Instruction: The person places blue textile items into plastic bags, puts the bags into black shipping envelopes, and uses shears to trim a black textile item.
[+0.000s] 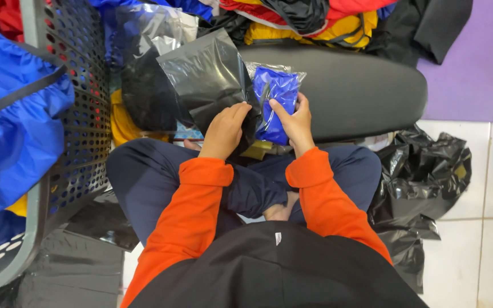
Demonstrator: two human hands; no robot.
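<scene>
Blue garment packet [277, 102], sealed in clear plastic, sits in the middle of the scene, half tucked into the mouth of a grey mailer bag [209, 77]. Both orange-sleeved forearms angle up from the crossed legs, wrists close together. Left hand [224, 131] curls shut on the mailer's near edge, fingers folded over it. Right hand [296, 120] clamps the packet, thumb across its front. Tight quarters: a grey perforated basket [78, 114] crowds the left, crumpled black bags [423, 171] the right, a black cushion [355, 85] just beyond the hands.
</scene>
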